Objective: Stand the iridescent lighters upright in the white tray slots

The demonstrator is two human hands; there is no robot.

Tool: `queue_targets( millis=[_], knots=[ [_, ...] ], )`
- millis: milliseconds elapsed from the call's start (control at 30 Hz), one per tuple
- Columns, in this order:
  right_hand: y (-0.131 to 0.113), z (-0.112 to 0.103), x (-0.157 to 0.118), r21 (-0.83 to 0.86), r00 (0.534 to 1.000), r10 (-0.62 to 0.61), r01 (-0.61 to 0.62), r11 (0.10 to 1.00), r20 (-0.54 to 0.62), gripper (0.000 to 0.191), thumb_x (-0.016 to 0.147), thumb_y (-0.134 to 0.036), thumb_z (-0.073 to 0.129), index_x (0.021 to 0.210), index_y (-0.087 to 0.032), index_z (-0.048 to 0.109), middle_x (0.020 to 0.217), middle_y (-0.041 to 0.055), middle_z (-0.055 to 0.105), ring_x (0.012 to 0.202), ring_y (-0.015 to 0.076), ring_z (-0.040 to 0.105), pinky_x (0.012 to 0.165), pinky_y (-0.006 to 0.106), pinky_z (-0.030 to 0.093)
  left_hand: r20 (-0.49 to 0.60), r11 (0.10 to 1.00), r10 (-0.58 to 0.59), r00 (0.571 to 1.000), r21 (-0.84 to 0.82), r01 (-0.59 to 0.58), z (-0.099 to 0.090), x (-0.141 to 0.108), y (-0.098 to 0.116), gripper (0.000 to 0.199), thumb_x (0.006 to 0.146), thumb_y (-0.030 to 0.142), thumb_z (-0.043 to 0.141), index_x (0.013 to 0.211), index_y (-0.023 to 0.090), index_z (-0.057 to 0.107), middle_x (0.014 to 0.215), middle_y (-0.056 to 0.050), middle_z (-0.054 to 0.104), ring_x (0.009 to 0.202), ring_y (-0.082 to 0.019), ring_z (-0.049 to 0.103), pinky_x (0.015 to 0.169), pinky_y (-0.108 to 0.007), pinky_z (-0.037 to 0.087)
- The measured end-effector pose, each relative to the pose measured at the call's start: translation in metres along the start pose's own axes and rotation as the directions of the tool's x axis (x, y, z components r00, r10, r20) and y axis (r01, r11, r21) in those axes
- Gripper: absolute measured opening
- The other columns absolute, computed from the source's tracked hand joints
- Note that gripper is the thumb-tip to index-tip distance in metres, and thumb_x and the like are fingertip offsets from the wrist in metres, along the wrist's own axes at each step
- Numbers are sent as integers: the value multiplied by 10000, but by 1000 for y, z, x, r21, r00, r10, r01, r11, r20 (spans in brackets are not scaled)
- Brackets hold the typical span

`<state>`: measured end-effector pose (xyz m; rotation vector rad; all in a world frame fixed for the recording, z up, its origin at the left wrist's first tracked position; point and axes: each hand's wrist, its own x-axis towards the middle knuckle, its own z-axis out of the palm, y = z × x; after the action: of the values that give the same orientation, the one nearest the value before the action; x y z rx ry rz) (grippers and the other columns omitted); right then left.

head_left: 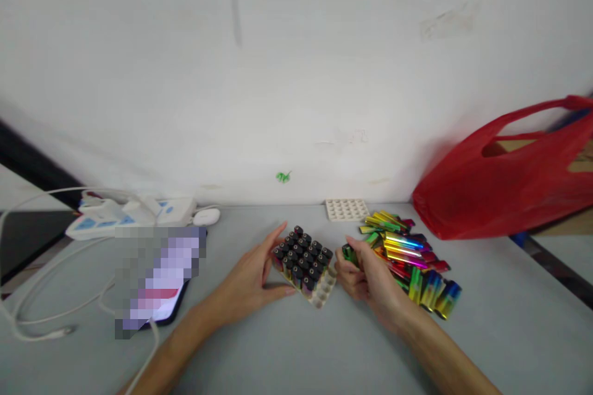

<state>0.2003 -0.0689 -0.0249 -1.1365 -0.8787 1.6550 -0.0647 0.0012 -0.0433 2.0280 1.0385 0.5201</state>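
My left hand (248,281) grips the left side of a pale tray (325,289) with round hollows, thumb at the near edge and fingers at the far one. Rows of black-topped lighters (302,257) stand upright in it, and a strip of hollows shows along its right edge. Just right of the tray, my right hand (370,281) is closed around a green lighter (349,253) with a dark top; its lower part is hidden by my fingers. Beyond that hand lies a loose pile of shiny, many-coloured lighters (405,248).
A second pale tray (346,210) lies by the wall. A red bag (500,179) stands at the right. On the left are a power strip (176,216) with cables, a white earphone case (206,216) and a phone (167,284), partly blurred out.
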Motion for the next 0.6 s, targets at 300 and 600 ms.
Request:
queue_targets(
  millis=[300,600],
  knots=[
    [2,0,2,-7,995,-60,59,998,-81,512,979,-610,518,639,-266,350,551,-92,206,499,107,138,469,288,102,-18,997,18,1000,-73,-19,3,0,-5,1162,806,429,951,1746,332,275,1513,-128,644,692,-142,618,670,-307,564],
    [6,1,1,-23,989,-120,118,993,-92,522,1009,-616,490,648,-255,377,556,-85,237,499,102,151,467,280,104,13,990,-12,1000,-138,14,1,2,-4,1189,788,404,961,1752,283,275,1565,-138,640,1150,-323,727,953,-392,621]
  ],
)
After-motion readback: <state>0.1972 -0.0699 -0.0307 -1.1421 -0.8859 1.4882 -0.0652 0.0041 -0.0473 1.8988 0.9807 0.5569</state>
